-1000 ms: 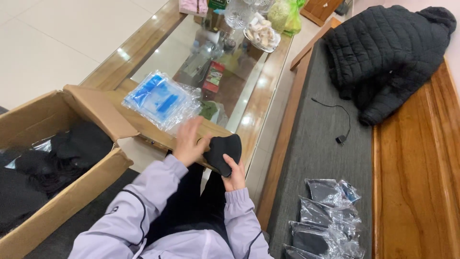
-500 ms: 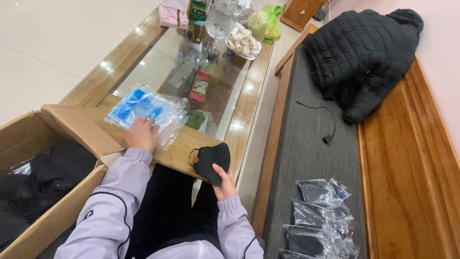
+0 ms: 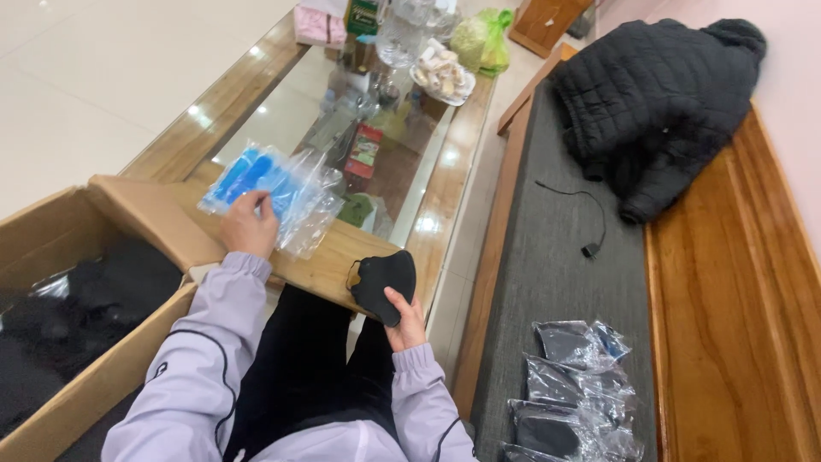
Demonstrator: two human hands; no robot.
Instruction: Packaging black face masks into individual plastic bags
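Fingertips of the left hand (image 3: 248, 224) press the clear bag stack (image 3: 275, 190) far-left on the table; peel one bag while the right hand (image 3: 404, 323) grips the black mask (image 3: 385, 281) near the table edge.

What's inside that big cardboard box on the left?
The cardboard box holds a heap of black items, with a bit of clear plastic wrap showing at its left edge. What lies under the heap, and the box's bottom, is covered; the left hand rests outside, on clear bags.
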